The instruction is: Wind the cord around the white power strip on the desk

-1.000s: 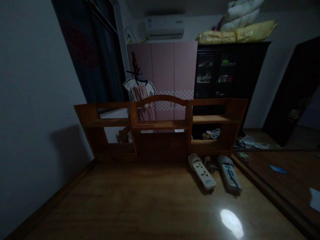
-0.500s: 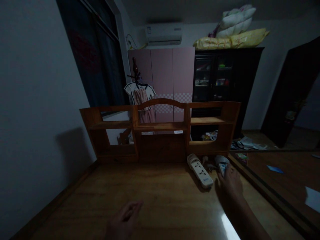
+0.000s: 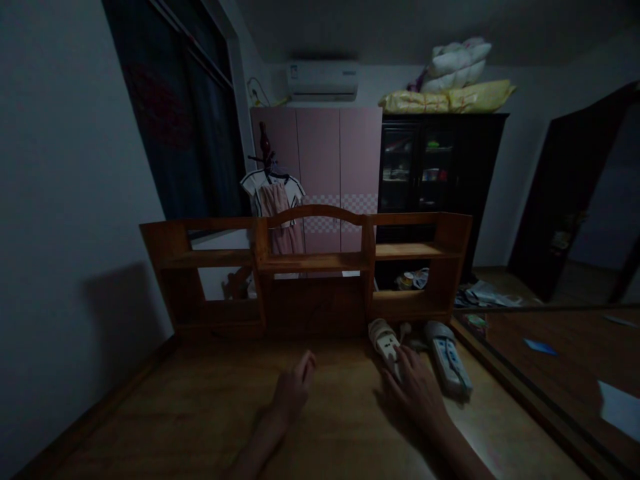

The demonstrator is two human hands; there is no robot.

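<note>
Dim wooden desk [image 3: 175,413] — a white power strip [image 3: 384,341] is laid lengthwise from the shelf [image 3: 310,263] toward the person. Its near end is covered by the right hand [image 3: 417,390], fingers flat — a closed grip cannot be told. Farther off, the left hand [image 3: 295,390] is rested open, empty.

one view only, worn on my head, facing forward and tipped down across the desk [image 3: 200,413]. it sits close over the near desk, with my left grip [image 3: 293,390] and right grip [image 3: 415,390] showing at the bottom edge. straight ahead is the wooden shelf rack [image 3: 310,263], and far behind it across the dim room, the pink wardrobe [image 3: 320,153].
</note>
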